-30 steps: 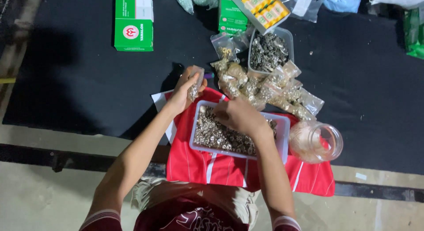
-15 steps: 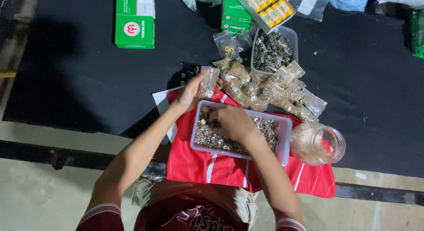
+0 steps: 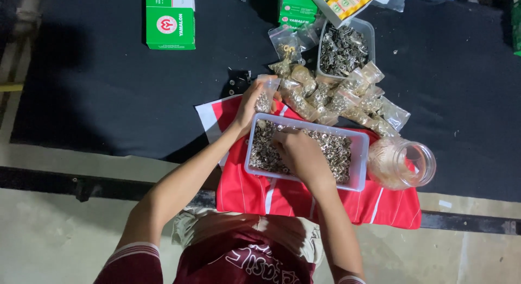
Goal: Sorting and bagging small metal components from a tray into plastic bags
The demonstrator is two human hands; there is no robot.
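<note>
Two hands at work over a red cloth (image 3: 282, 197). Left hand (image 3: 251, 102) closed around a small clear bag (image 3: 265, 95), pinched at its lower part, held just above the far left corner of the tray. Bag upright, long axis running away from the body, open mouth pointing toward the far edge of the black table (image 3: 97, 99). Right hand (image 3: 297, 151) palm down inside the clear rectangular tray (image 3: 359, 170), fingers curled into the small metal rings (image 3: 336, 151); whether anything is pinched, cannot tell. Tray lengthwise left to right across the cloth. Beyond, a heap of filled bags (image 3: 336, 96), then a second tub of dark metal parts (image 3: 343, 45). To the right, a clear jar (image 3: 404, 163) on its side. Farther off, a green box (image 3: 170, 19). Against half a second ago: bag shifted slightly nearer the tray, right hand reaching further left among the rings.
</note>
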